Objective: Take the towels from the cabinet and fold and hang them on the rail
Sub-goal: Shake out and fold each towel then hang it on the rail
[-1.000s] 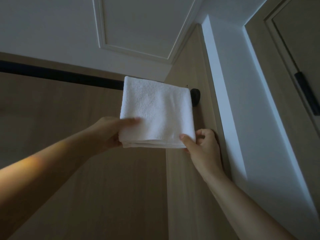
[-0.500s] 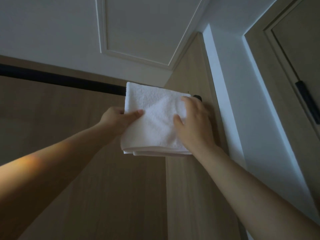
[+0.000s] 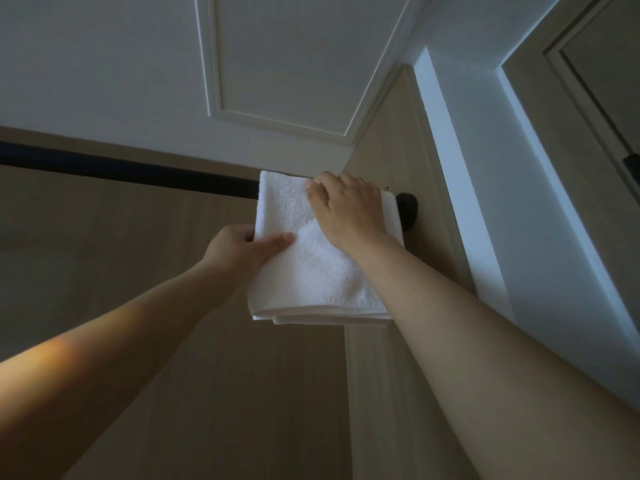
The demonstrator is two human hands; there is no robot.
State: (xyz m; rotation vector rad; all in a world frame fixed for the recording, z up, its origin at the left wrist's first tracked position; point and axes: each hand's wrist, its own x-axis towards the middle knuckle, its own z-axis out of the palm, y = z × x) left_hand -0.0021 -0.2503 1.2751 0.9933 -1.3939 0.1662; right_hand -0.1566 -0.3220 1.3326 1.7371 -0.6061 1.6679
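A folded white towel (image 3: 311, 271) hangs over the right end of a black rail (image 3: 138, 173), close to the rail's round wall mount (image 3: 408, 211). My left hand (image 3: 242, 249) pinches the towel's left edge about halfway down, thumb on the front face. My right hand (image 3: 346, 209) lies on the towel's top, where it bends over the rail, its fingers curled over the fold. The towel's layered lower edge hangs free below both hands.
The rail runs along a light wooden panel (image 3: 138, 341) that meets another wooden wall in the corner at right. A white panelled ceiling (image 3: 277, 64) is overhead. At far right stand a white door frame (image 3: 502, 202) and a wooden door with a dark hinge (image 3: 632, 168).
My right hand went from the towel's lower right corner up across its front to the top fold on the rail. My left hand stayed on the left edge.
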